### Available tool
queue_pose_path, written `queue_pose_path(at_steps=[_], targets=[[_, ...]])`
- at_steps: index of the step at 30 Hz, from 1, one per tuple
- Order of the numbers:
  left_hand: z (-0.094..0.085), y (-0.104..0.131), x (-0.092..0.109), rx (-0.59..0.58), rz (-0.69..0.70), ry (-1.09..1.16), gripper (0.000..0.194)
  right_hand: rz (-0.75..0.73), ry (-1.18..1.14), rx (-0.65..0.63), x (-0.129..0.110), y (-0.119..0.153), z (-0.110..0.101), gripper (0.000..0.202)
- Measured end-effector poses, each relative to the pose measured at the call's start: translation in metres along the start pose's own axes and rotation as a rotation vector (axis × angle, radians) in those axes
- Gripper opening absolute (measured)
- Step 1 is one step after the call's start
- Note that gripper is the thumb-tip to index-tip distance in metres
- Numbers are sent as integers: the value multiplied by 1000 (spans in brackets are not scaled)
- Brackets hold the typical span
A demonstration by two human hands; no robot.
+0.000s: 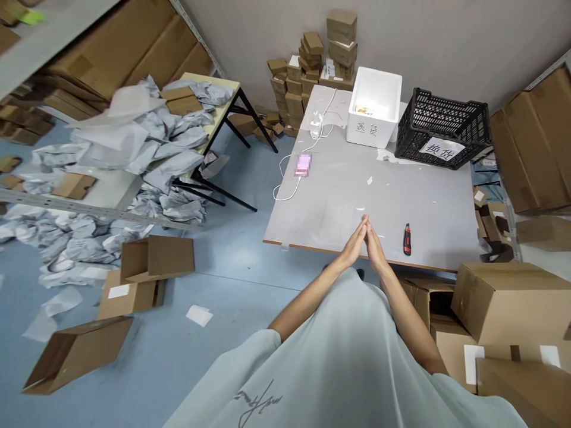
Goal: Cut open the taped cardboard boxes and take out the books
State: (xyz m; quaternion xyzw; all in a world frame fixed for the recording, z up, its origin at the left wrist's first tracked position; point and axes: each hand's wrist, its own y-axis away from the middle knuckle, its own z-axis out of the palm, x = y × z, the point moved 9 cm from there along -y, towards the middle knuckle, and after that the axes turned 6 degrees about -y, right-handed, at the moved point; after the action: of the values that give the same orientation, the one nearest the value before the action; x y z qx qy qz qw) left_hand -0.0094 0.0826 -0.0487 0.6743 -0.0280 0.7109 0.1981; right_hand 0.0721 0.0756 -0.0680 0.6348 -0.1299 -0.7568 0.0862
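Observation:
My left hand (pixel 355 241) and my right hand (pixel 373 242) meet palm to palm over the front edge of the grey table (pixel 330 220). Their fingers are stretched out straight, the fingertips touching, and I see nothing held between them. To the right of my right hand, a red and black utility knife (pixel 407 239) lies on the tabletop. Farther off to the left, a phone (pixel 303 165) with a pixelated screen rests beside a white charging cable (pixel 291 195).
A white foam box (pixel 373 134) and a black plastic crate (pixel 439 128) stand at the table's back. Cardboard boxes (pixel 513 297) are piled at my right. Grey mailing bags (pixel 173 142) heap up at left, and open cartons (pixel 80 353) sit on the blue floor.

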Motion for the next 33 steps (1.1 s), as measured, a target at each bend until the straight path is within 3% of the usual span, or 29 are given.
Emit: queue_pose_path(at_steps=[6, 13, 18, 22, 25, 27, 29, 33], targets=[[-4, 0, -3, -34, -20, 37, 77, 0, 11, 3, 3, -4, -8, 100], [-13, -7, -6, 29, 30, 149, 75, -15, -10, 32, 2, -5, -7, 102], [-20, -6, 5, 49, 47, 159, 70, -21, -30, 29, -6, -2, -9, 109], [-31, 3, 12, 32, 22, 162, 71, -69, -41, 173, -21, 16, -41, 113], [-28, 3, 8, -6, -5, 149, 67, -155, -10, 390, -37, 58, -85, 101], [-11, -2, 1, -67, -39, 135, 62, -209, 25, 560, -46, 103, -116, 93], [22, -9, -4, -148, -79, 129, 54, -245, 50, 732, -53, 156, -144, 88], [131, 2, -6, -436, -142, 113, 37, -280, 38, 1067, -53, 276, -189, 81]])
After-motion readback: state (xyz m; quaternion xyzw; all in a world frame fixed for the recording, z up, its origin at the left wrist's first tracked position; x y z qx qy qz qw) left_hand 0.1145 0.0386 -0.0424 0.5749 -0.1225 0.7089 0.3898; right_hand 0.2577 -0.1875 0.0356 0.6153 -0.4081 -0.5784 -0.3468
